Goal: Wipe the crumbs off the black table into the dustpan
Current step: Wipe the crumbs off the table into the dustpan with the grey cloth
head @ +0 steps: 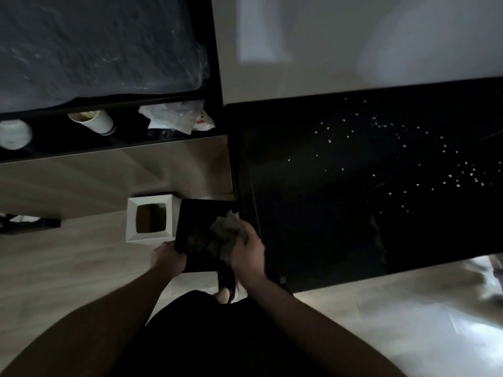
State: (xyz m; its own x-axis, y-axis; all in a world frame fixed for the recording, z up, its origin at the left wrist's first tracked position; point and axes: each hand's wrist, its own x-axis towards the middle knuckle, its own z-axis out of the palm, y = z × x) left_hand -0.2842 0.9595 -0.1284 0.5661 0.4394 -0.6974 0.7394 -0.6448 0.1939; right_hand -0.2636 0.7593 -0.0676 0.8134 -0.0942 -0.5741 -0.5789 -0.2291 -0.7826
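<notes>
Clutter at the left of the frame

A white square bin (149, 219) stood on the wooden floor (68, 257); above it, a paper cup (94, 121), a white jar (15, 134) and crumpled plastic (177, 117) lay on a dark shelf (54, 148).

Setting: dim room of a home, living or sleeping quarters.
Floor: pale wood-look planks (68, 268).
Furniture: black glossy worktop (326, 227) strewn with pale crumbs (462, 175); a black-framed bed or couch with dark textured cover (95, 44) to one side.
Shelf under the frame: white paper cup (94, 121), white round container (15, 134), crumpled plastic bag (177, 115).
Floor item: small white square bin (130, 221) with open top, just beside the worktop's end.
Light: low, with bright patches on the floor.
</notes>
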